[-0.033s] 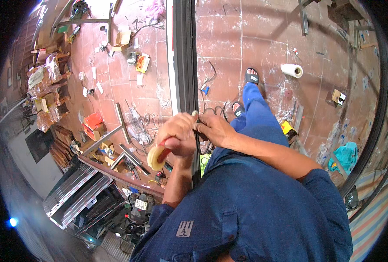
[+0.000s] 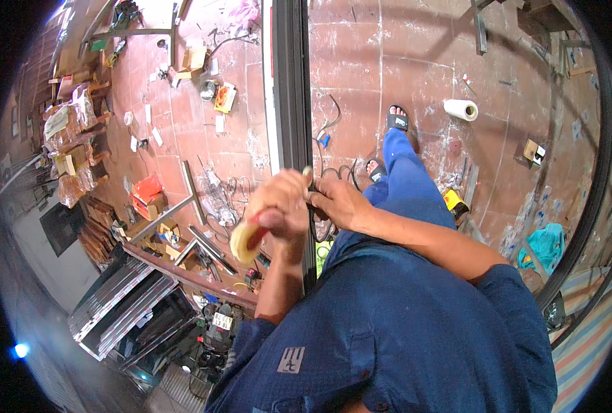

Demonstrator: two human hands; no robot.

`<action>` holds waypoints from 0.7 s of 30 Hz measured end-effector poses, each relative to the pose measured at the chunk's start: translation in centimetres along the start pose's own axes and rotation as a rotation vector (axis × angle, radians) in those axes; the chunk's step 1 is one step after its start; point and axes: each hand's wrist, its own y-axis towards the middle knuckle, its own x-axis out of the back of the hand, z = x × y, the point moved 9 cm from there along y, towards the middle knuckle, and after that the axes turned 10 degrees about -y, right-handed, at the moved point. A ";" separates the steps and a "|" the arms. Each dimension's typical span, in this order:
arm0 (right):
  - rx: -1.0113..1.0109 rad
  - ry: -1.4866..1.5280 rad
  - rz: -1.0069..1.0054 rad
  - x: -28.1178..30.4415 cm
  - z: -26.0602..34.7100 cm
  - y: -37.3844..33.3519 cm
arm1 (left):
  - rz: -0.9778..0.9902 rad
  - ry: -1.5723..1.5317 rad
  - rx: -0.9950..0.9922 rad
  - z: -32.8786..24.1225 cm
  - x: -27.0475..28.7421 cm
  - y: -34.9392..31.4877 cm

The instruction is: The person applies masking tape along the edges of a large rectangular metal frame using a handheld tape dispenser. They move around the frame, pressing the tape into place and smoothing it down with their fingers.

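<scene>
My left hand (image 2: 278,203) is closed around a rounded cream-yellow thing with a red part (image 2: 245,241), whose exact kind I cannot make out. It is slightly blurred. Its upper fingers meet the fingertips of my right hand (image 2: 337,201) at the edge of a long dark metal frame bar (image 2: 292,89). The right fingers are pinched together there; whatever is between them is hidden. A small pale tip shows above the meeting fingers, too small to name. The bar runs away from me beneath both hands, with a white strip along its left side.
A white roll (image 2: 460,110) lies on the tiled floor (image 2: 350,62) at right, near my sandalled feet (image 2: 397,118). Left are cables, cardboard boxes (image 2: 194,58), metal lengths (image 2: 192,193) and an orange bag (image 2: 147,189). A motorbike (image 2: 220,337) stands lower left, a teal cloth (image 2: 541,248) lower right.
My left hand has shifted slightly up and left, carrying the cream-yellow and red thing with it. The right hand has hardly moved.
</scene>
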 end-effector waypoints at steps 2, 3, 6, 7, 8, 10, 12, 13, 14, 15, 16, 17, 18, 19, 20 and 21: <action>0.033 -0.081 -0.001 0.4 0.1 0.5 | -0.011 0.050 -0.011 1.0 -0.5 2.0; 0.029 -0.073 0.001 0.2 -0.1 0.7 | -0.010 0.055 -0.007 1.0 -0.4 2.0; -0.005 -0.022 0.010 0.5 0.1 0.7 | -0.005 0.044 -0.015 0.8 -0.2 1.2; 0.000 -0.029 0.002 0.6 0.0 0.7 | -0.002 0.049 -0.007 0.4 -0.3 0.7; 0.006 -0.035 -0.005 0.6 -0.1 0.8 | -0.008 0.066 -0.010 0.3 -0.5 0.5; 0.014 -0.051 -0.005 0.4 -0.2 0.9 | -0.022 0.063 -0.019 0.5 -0.4 1.0; 0.020 -0.070 0.008 0.5 0.1 0.8 | 0.000 0.055 -0.010 1.6 -0.4 2.9; 0.019 -0.063 0.019 0.6 0.2 0.8 | 0.017 0.061 -0.018 1.9 -0.8 3.8; 0.018 -0.058 0.031 0.6 0.2 0.8 | 0.011 0.066 -0.024 1.9 -0.8 3.7; 0.017 -0.052 0.043 0.6 0.3 0.8 | 0.006 0.071 -0.030 1.8 -0.8 3.4; 0.011 -0.042 0.047 0.9 0.3 0.9 | 0.011 0.049 -0.039 1.8 -0.6 3.0; 0.005 -0.027 0.054 1.0 0.4 0.9 | 0.015 0.031 -0.043 1.4 -0.5 2.3; -0.002 -0.012 0.060 1.2 0.5 1.0 | 0.033 0.091 -0.045 0.8 -0.6 2.1; 0.007 -0.006 0.076 1.0 0.4 1.1 | 0.019 0.078 -0.051 0.8 -0.4 2.0; 0.015 0.000 0.091 0.8 0.4 1.3 | 0.005 0.064 -0.055 0.9 -0.1 2.0; 0.023 0.006 0.107 0.7 0.3 1.5 | -0.008 0.050 -0.060 1.0 0.1 2.1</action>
